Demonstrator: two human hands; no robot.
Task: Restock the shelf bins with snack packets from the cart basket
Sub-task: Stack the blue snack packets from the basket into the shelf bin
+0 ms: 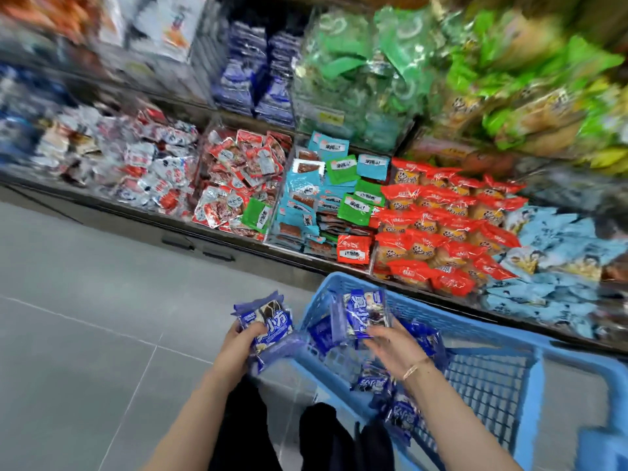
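Note:
My left hand (238, 348) grips a bunch of blue snack packets (268, 321) just left of the blue cart basket (503, 338). Above the basket's near-left part, my right hand (394, 345) holds another bunch of the same blue packets (362, 314). More blue packets (404, 413) lie loose inside the basket. On the upper shelf, a bin of matching blue packets (258, 73) stands stacked in rows, blurred.
The lower shelf holds clear bins: white-red packets (136, 164), red packets (241, 175), mixed teal and green packets (326, 195), red-wrapped cakes (441, 226) and pale blue packs (557, 266). Green bags (360, 69) fill the upper shelf. Grey tiled floor (85, 317) lies at left.

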